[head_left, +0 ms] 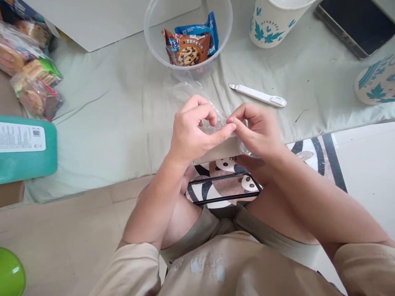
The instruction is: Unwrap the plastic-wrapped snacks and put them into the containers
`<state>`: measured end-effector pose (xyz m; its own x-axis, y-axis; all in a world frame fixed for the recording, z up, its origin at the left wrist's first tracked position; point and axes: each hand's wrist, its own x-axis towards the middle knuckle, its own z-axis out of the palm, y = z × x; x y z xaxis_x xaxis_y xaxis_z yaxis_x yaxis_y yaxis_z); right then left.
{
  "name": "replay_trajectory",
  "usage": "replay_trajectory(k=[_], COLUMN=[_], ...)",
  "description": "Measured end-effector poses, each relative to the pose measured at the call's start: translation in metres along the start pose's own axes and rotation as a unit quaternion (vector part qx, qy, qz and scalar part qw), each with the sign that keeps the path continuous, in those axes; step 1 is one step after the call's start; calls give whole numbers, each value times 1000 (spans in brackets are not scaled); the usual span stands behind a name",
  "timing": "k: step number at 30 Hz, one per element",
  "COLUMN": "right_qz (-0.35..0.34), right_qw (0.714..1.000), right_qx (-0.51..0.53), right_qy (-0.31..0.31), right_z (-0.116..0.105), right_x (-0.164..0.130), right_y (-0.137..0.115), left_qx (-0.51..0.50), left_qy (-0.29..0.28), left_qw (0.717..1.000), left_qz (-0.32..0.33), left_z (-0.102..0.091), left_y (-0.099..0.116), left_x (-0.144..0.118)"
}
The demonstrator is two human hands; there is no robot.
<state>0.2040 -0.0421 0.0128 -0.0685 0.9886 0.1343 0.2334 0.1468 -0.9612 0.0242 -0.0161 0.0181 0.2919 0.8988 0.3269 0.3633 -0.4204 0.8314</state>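
A thin clear plastic bag (218, 119) is stretched between my hands at the front edge of the cloth-covered table. My left hand (193, 129) has its fingers curled on the film, and its thumb reaches across to the right. Thumb and forefinger of my right hand (257, 127) pinch the plastic close to the left thumb's tip. Just beyond them stands a clear round tub (188, 70) holding a brown cookie packet (189, 50) and a blue packet (212, 31). A white utility knife (258, 95) lies behind my right hand.
Paper cups (268, 26) and a dark phone-like device (358, 24) are at the back right. Wrapped snacks (33, 78), a green bottle (27, 164) and a white sheet (101, 20) are on the left. A black-rimmed frame (224, 197) lies between my legs.
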Motion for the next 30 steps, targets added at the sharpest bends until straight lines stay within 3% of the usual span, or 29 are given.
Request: replay_trajectory(k=[6,13,22,30], right_qz=[-2,13,9,7], right_qw=[1000,1000,996,997], right_qx=[2,11,67,61], right_qy=[-12,-8,-52,-39], right_z=[-1,-2,2,3], right_x=[-1,0,-2,-1], right_y=[-1,-3,0,2], left_qx=[15,-44,-142,-98], left_qy=[-15,-38,-170,-86], left_qw=[1000,997,962,981], left_qz=[-11,-44,-158,-146], left_z=[-1,-9,-22,-15], left_y=[2,-2,4,1], left_x=[0,4,11,9])
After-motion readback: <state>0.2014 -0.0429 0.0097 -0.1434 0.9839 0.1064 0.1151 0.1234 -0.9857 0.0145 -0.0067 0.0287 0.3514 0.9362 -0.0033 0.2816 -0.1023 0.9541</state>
